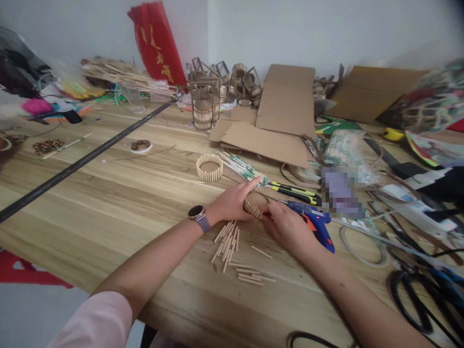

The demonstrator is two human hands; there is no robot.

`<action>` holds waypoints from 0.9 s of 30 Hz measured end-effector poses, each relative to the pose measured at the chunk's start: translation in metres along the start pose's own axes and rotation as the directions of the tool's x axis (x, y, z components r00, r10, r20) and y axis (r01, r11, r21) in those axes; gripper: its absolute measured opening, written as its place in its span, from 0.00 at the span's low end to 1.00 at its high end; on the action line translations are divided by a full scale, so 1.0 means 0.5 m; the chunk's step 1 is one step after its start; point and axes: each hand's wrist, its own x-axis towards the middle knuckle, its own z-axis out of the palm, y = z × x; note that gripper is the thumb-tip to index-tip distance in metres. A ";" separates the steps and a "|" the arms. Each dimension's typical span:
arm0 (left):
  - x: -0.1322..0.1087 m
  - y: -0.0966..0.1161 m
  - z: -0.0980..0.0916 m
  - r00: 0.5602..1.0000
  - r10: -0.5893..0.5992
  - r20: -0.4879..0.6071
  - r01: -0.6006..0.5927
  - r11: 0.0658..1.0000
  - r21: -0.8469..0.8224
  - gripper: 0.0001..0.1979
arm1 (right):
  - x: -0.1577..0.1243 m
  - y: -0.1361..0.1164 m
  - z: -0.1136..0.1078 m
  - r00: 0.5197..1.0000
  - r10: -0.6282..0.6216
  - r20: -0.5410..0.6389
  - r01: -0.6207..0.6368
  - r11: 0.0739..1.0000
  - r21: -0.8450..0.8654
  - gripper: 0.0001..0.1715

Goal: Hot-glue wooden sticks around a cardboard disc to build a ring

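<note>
Loose sticks [226, 244] lie nearest on the counter [108, 203]. Beyond, the right hand [286, 226] bends its fingers together at a partly stick-lined ring [253, 209], its pinch hidden; the left hand [235, 199], half open, holds the ring's left side. Farther left sit a round stick-walled holder [209, 175] and a white dish [141, 152] of brown balls [140, 145]. A far red bag [154, 31] bears blurred gold characters [158, 55].

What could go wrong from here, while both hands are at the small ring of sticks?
The glue gun lies close beside the right hand with a red light showing; if it is hot, it might burn skin. The left hand curves around the ring; a hard squeeze could loosen its sticks. That hand might also scatter the loose sticks nearby.
</note>
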 end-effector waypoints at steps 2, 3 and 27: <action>0.000 0.000 0.000 1.000 0.004 -0.001 -0.004 1.000 0.002 0.56 | 0.001 0.000 0.000 1.000 -0.012 0.005 0.012 1.000 -0.009 0.05; 0.001 0.000 0.000 1.000 0.004 0.000 -0.004 1.000 0.002 0.56 | 0.001 0.001 0.000 1.000 -0.019 0.008 0.020 1.000 -0.018 0.05; 0.001 0.000 -0.001 1.000 -0.002 -0.001 0.002 1.000 0.012 0.55 | 0.000 -0.004 0.003 0.999 -0.032 -0.008 0.031 0.994 -0.105 0.04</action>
